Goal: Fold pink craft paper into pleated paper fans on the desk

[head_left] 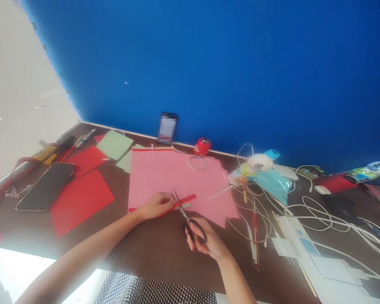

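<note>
My right hand (205, 240) is closed around the black handles of a pair of scissors (183, 211). The scissors' blades point up and left and stand apart around a narrow red paper strip (189, 198). My left hand (156, 205) pinches the strip to the left of the blades. A pale strip lies beside the red one, partly hidden by the scissors. Beneath both is a large pink paper sheet (164, 173) with red edging along its top and lower left. A roll of clear tape (196, 163) rests on the pink sheet.
Left are red sheets (82, 202), green sheets (116, 144) and a dark phone (47, 185). A red round object (202, 146) sits near the blue wall. To the right are a tilted white bottle (256, 164), tangled white cables (316, 215) and a power strip (299, 236).
</note>
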`<action>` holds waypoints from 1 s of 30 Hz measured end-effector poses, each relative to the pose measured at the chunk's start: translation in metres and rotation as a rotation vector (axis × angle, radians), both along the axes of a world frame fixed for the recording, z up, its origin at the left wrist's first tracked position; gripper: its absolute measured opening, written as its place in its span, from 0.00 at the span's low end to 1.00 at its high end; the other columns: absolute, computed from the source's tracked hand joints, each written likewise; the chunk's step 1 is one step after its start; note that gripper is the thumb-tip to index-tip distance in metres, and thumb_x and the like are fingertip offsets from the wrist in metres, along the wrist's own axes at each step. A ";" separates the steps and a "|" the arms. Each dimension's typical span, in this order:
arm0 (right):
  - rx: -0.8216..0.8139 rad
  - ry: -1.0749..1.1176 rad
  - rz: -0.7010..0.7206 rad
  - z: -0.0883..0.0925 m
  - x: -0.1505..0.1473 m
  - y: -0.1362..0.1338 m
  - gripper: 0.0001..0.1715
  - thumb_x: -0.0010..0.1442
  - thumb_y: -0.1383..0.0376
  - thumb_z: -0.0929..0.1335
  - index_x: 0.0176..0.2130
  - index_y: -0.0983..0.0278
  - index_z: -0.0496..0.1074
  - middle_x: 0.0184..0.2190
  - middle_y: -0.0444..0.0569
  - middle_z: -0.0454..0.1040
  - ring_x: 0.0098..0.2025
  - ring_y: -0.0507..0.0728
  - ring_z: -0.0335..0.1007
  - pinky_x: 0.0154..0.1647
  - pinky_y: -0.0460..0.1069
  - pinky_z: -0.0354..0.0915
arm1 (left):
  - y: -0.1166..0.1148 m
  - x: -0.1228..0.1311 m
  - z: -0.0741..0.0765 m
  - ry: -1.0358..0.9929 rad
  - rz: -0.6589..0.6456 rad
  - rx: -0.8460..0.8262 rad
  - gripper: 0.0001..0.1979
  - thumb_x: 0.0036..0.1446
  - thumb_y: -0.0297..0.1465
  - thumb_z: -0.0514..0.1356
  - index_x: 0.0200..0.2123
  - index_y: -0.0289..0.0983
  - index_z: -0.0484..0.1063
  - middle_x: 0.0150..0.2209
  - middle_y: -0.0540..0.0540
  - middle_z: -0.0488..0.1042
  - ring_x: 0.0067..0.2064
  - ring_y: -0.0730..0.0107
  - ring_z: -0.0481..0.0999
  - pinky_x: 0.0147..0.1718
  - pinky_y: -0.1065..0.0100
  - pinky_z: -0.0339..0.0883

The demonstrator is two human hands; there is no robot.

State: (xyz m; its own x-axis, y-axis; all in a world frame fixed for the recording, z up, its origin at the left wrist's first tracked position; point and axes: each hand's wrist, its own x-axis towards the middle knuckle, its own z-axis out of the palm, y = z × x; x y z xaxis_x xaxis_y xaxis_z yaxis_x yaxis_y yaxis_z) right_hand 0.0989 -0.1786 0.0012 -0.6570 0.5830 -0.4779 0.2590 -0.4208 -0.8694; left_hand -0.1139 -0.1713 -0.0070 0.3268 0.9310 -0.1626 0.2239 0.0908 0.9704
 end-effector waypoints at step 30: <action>0.026 0.005 -0.072 -0.001 -0.005 -0.004 0.26 0.51 0.44 0.63 0.26 0.64 0.60 0.12 0.40 0.66 0.08 0.41 0.37 0.10 0.42 0.31 | 0.001 0.000 -0.001 0.002 -0.023 0.030 0.15 0.55 0.36 0.51 0.19 0.36 0.57 0.16 0.56 0.54 0.21 0.78 0.54 0.21 0.74 0.51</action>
